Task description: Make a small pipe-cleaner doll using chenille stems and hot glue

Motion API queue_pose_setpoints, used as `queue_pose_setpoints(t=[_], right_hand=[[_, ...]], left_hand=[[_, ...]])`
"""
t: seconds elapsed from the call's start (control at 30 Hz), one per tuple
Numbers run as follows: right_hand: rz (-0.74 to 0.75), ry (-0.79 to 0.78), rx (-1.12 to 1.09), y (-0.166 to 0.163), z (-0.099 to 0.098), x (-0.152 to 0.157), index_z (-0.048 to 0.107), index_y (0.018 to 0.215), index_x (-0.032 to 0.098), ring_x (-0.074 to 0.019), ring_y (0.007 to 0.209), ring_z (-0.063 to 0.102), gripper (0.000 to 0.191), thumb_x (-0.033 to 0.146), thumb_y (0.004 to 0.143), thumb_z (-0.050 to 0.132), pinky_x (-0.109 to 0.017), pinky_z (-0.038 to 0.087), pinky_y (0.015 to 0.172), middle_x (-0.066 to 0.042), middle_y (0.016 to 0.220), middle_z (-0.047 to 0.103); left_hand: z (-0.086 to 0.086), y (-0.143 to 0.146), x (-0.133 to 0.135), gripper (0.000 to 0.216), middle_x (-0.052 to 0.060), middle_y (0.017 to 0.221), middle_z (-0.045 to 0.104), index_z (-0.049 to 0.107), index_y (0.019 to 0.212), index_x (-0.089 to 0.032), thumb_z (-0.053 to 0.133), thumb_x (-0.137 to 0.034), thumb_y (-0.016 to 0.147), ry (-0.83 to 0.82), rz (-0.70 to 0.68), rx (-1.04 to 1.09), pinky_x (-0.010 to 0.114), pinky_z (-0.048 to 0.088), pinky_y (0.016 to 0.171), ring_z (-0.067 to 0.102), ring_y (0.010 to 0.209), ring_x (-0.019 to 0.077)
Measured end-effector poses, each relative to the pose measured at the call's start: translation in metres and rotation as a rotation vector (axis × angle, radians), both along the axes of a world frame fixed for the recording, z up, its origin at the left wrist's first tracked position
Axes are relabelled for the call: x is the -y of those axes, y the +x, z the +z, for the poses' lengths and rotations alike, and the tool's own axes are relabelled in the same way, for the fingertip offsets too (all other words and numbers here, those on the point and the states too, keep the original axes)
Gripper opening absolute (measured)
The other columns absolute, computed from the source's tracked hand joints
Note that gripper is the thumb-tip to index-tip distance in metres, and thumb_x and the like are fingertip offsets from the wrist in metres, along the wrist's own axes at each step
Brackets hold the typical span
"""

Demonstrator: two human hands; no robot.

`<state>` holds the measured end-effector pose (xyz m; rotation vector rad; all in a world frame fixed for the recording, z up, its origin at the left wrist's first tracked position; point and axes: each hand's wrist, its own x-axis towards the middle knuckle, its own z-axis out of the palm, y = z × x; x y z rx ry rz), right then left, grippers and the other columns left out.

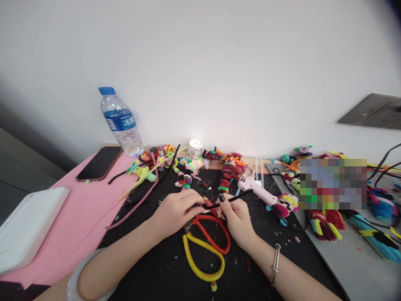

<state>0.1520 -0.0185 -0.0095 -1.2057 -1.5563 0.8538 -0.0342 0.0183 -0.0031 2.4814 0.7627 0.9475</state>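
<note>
My left hand and my right hand meet over a black mat, both pinched on a thin black pipe cleaner that sticks out to the right between them. A small red piece shows between the fingertips. Just below the hands lie scissors with red and yellow handles. A pink glue gun rests just behind my right hand.
A water bottle stands at the back left beside a phone on pink paper. Loose pipe cleaners and small fuzzy figures crowd the back edge. A white tape roll, a white box and yarn figures lie around.
</note>
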Motion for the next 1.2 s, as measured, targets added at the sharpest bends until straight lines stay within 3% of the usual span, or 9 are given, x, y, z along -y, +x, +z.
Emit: queue_pose_setpoints(t=[0.17, 0.43, 0.67, 0.87, 1.2], right_hand=[[0.061, -0.010, 0.006, -0.0017, 0.0034, 0.0016, 0.049, 0.050, 0.017, -0.0092, 0.046, 0.039, 0.050, 0.042, 0.092, 0.039, -0.022, 0.031, 0.045, 0.003, 0.050, 0.042], [0.055, 0.039, 0.042, -0.0019, 0.0038, 0.0027, 0.049, 0.055, 0.017, -0.0096, 0.048, 0.040, 0.045, 0.038, 0.093, 0.039, -0.022, 0.032, 0.047, 0.003, 0.053, 0.044], [0.091, 0.041, 0.060, -0.0021, 0.0057, 0.0020, 0.047, 0.053, 0.017, -0.0094, 0.047, 0.039, 0.046, 0.038, 0.093, 0.038, -0.022, 0.030, 0.046, 0.003, 0.052, 0.043], [0.091, 0.012, 0.084, -0.0006, 0.0010, 0.0008, 0.047, 0.055, 0.018, -0.0089, 0.045, 0.037, 0.045, 0.039, 0.093, 0.038, -0.021, 0.029, 0.044, 0.004, 0.050, 0.040], [0.106, 0.024, 0.072, 0.0001, 0.0002, -0.0002, 0.047, 0.053, 0.018, -0.0087, 0.045, 0.038, 0.046, 0.037, 0.093, 0.038, -0.022, 0.029, 0.045, 0.004, 0.050, 0.042]], left_hand=[[-0.0017, -0.0017, 0.0008, 0.013, 0.004, 0.085, 0.068, 0.061, 0.092, -0.016, 0.049, -0.021, 0.089, 0.094, -0.047, -0.020, 0.022, 0.048, 0.073, 0.062, 0.077, 0.0114], [-0.0039, -0.0012, 0.0021, 0.010, 0.003, 0.079, 0.068, 0.062, 0.087, -0.015, 0.054, -0.022, 0.086, 0.165, -0.001, 0.038, 0.021, 0.050, 0.071, 0.063, 0.071, 0.0109], [-0.0023, -0.0041, -0.0005, 0.013, 0.007, 0.087, 0.070, 0.061, 0.094, -0.013, 0.051, -0.015, 0.087, 0.274, -0.069, 0.028, 0.023, 0.051, 0.071, 0.065, 0.079, 0.0137], [0.0011, -0.0057, -0.0003, 0.020, 0.008, 0.091, 0.070, 0.061, 0.097, -0.014, 0.042, -0.015, 0.091, 0.283, -0.153, 0.011, 0.022, 0.051, 0.073, 0.065, 0.084, 0.0140], [0.0023, -0.0050, 0.0003, 0.019, 0.006, 0.093, 0.068, 0.058, 0.099, -0.015, 0.040, -0.016, 0.092, 0.287, -0.139, -0.112, 0.023, 0.049, 0.067, 0.064, 0.083, 0.0143]])
